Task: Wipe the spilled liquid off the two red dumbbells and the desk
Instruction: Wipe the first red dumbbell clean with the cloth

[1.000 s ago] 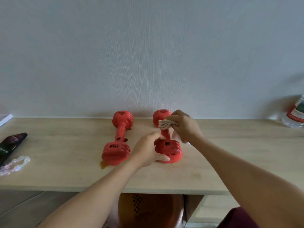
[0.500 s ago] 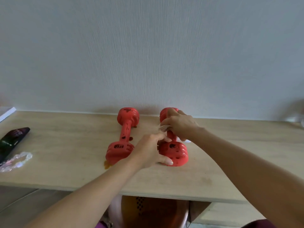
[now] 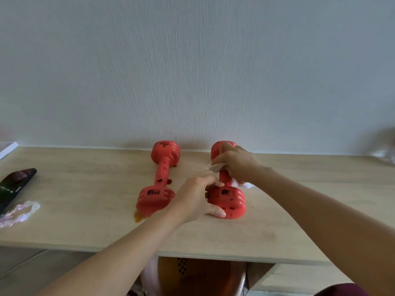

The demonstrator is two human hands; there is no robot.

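Two red dumbbells lie side by side on the pale wooden desk, pointing toward the wall. The left dumbbell has dark drops on its bar and a brown puddle at its near end. My left hand grips the near head of the right dumbbell. My right hand holds a white tissue wrapped around that dumbbell's bar, and a bit of tissue pokes out at the far side. The bar is mostly hidden by my fingers.
A dark flat packet and a clear beaded bracelet lie at the desk's left edge. A white board corner sits far left. A blurred clear bottle stands far right. A brown chair is under the desk.
My right hand with the tissue has slid along the right dumbbell's bar. My view has tilted up and shifted left, so the bottle moved to the frame's right edge.
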